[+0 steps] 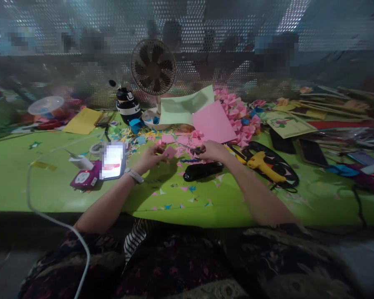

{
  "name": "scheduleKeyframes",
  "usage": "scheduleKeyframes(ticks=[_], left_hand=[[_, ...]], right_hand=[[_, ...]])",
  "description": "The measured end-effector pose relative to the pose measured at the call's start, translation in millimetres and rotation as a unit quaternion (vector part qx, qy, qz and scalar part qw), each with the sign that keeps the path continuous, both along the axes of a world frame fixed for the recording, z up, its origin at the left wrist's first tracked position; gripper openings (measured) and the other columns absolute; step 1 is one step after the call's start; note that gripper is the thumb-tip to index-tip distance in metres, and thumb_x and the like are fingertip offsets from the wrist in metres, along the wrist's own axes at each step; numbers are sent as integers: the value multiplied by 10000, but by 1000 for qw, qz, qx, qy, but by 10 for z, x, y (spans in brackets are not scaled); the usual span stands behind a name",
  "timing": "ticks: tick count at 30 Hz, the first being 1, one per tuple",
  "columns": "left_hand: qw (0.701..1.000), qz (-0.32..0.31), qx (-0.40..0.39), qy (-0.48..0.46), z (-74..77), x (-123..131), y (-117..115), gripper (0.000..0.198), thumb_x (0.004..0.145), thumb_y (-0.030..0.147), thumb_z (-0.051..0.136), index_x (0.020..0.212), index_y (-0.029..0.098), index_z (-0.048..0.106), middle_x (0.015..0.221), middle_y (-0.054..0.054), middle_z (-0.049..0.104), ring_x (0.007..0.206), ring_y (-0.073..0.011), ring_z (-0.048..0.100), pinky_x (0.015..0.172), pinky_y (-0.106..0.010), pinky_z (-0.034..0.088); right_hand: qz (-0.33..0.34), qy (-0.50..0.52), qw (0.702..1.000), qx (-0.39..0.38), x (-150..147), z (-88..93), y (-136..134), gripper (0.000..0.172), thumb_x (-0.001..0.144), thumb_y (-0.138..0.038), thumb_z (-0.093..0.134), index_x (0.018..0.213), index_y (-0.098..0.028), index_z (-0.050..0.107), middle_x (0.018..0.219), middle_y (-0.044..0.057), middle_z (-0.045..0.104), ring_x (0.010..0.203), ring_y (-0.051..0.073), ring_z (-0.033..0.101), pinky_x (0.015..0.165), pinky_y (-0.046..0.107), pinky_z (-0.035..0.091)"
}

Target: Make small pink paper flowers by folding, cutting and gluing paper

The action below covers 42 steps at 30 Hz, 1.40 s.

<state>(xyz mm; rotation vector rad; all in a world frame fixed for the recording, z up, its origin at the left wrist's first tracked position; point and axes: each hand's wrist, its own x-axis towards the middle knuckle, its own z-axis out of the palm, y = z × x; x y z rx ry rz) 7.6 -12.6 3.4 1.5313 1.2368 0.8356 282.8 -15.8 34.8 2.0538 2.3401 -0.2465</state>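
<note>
My left hand [153,155] pinches a small square of pink paper [169,153] between thumb and fingers, low over the green table. To its right, my right hand [210,150] grips scissors [189,148], whose blades point left toward the paper. The blades appear apart from the held square. Below the scissors lies a black stapler [202,171]. More pink paper pieces [167,138] are scattered just beyond both hands, and a large pink sheet [213,122] leans behind my right hand.
A lit phone [112,161] and a purple power socket [84,177] sit at left with a white cable. Behind stand a fan [153,67] and a black bottle [128,106]. A yellow glue gun [264,166] lies right, near a heap of folded pink paper [237,110].
</note>
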Motion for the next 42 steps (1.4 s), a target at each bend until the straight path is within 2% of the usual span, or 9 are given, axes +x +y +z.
scheduleKeyframes(ticks=[3,10,14,17,20,25,28,33,42], left_hand=[[996,-1,-27,-86,20,34,-46,322,684,337,823,854,178,600,811,-37,713,629,-149,693,448,-187,364],[983,17,-82,-166,38,66,-84,269,684,308,847,856,165,697,806,-13,716,603,-65,639,464,-131,388],[964,18,-138,-227,59,86,-84,270,676,270,854,811,158,649,902,-44,738,689,-115,713,415,-127,353],[951,31,-150,-269,76,98,-86,260,681,205,841,796,159,613,851,-26,726,694,-116,719,434,-129,377],[945,43,-150,-288,101,107,-102,243,695,185,823,825,169,619,817,-6,721,703,-108,714,479,-133,419],[938,57,-165,-301,123,117,-129,244,671,181,845,796,171,635,869,-27,755,775,-121,728,528,-138,451],[938,37,-162,-303,96,123,-133,242,675,232,866,799,158,672,952,-62,768,815,-136,729,569,-164,494],[941,18,-153,-303,37,142,-123,275,700,283,871,889,153,719,956,-77,770,696,-126,717,504,-178,489],[953,39,-74,-293,91,164,-177,362,721,391,847,945,144,706,1027,-104,774,771,-153,746,532,-180,494]], right_hand=[[-3,-7,1000,-4,-1,-1,-5,261,757,-339,658,934,-168,742,942,107,746,802,229,667,584,276,350],[-22,-10,1000,-5,52,34,-6,242,742,-346,678,900,-179,752,929,100,753,849,234,668,613,273,360],[-46,46,998,-20,104,140,-27,220,765,-372,689,867,-182,731,827,72,752,773,207,662,596,268,357],[-60,123,989,-48,113,205,-55,185,765,-360,695,749,-176,690,715,51,721,667,176,633,591,264,367],[-62,236,970,-21,98,201,-81,152,717,-305,717,751,-172,653,723,36,702,669,165,612,599,259,385],[-17,409,912,-34,14,103,-93,277,636,-364,772,782,-175,631,753,26,672,694,168,599,642,280,445],[-4,452,891,-41,-66,51,-83,311,581,-365,808,750,-181,624,750,16,657,710,167,597,686,303,471],[20,509,859,-62,-169,31,-124,363,582,-402,832,811,-175,666,838,36,682,795,181,624,808,356,506],[32,519,848,-98,-226,69,-211,401,615,-472,837,820,-176,659,853,39,686,810,175,625,802,336,511]])
